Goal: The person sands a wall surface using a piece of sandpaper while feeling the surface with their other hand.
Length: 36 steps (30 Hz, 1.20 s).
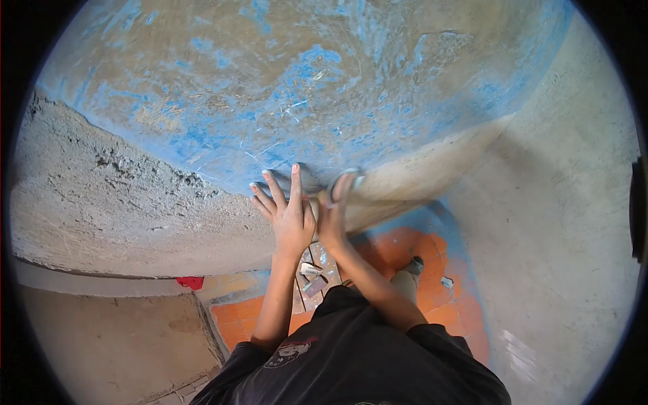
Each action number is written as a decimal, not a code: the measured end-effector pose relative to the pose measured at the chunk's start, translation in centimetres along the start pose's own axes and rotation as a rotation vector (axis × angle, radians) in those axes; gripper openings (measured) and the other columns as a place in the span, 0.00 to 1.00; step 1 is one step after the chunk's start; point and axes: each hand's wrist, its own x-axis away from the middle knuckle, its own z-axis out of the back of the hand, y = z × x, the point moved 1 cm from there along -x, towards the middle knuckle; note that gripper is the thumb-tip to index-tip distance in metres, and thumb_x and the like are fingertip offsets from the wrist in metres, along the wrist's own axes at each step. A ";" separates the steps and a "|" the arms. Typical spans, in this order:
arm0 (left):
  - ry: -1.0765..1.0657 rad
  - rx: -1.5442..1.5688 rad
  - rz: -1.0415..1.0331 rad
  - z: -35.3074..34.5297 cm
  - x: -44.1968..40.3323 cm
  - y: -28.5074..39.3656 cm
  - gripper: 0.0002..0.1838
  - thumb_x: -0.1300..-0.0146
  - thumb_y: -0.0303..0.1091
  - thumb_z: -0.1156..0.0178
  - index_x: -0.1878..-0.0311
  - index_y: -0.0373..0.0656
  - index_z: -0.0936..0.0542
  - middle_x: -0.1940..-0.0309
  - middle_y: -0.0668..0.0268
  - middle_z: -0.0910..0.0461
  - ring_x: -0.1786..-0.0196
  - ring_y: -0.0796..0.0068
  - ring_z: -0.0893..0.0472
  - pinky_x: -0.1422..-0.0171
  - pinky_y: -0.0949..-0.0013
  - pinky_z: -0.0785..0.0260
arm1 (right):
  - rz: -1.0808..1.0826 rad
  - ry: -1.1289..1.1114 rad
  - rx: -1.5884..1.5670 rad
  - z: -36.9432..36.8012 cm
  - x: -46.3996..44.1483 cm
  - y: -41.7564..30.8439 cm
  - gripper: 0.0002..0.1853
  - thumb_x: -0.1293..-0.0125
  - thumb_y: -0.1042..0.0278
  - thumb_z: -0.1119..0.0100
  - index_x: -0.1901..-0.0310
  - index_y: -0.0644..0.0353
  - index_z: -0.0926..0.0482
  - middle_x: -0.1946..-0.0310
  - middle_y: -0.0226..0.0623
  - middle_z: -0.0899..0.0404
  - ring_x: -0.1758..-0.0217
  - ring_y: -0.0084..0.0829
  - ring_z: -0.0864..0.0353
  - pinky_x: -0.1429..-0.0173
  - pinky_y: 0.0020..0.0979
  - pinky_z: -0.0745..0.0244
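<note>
A wall surface (290, 101) with patchy blue paint over grey-brown plaster fills the upper view. My left hand (290, 209) lies against its lower edge, fingers spread and pointing up, holding nothing. Just to the right, almost touching it, my right hand (334, 206) is at the same edge, smeared by motion. Something pale and small shows by its fingertips, too blurred to make out, and I cannot tell whether the fingers grip it.
Rough grey plaster (135, 189) runs along the left, and a smooth grey wall (560, 182) stands on the right. Below are an orange tiled floor (445, 290), a board (300, 290) bearing small blocks (314, 286), and a red item (190, 282).
</note>
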 end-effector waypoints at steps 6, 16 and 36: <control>-0.007 -0.025 -0.028 -0.4 0.1 -0.6 0.37 0.31 0.32 0.50 0.20 0.57 0.46 0.21 0.37 0.70 0.24 0.22 0.76 0.26 0.28 0.81 | -0.118 0.265 -0.121 5.9 -6.3 1.7 0.43 0.23 0.41 0.63 0.22 0.68 0.60 0.21 0.61 0.64 0.17 0.54 0.65 0.18 0.50 0.65; 0.030 0.029 -0.011 -1.9 -0.3 0.0 0.39 0.35 0.30 0.47 0.20 0.55 0.46 0.24 0.29 0.76 0.28 0.13 0.80 0.31 0.21 0.85 | 0.032 -0.111 0.328 -3.7 3.6 1.5 0.34 0.21 0.62 0.62 0.23 0.73 0.59 0.21 0.62 0.65 0.18 0.60 0.67 0.19 0.53 0.66; 0.098 0.121 -0.023 -2.7 -1.7 5.7 0.34 0.31 0.30 0.47 0.22 0.52 0.40 0.27 0.26 0.82 0.28 0.18 0.84 0.30 0.23 0.82 | 0.052 0.145 0.131 7.2 -6.7 0.9 0.36 0.20 0.52 0.61 0.24 0.73 0.54 0.21 0.60 0.63 0.17 0.52 0.67 0.18 0.48 0.69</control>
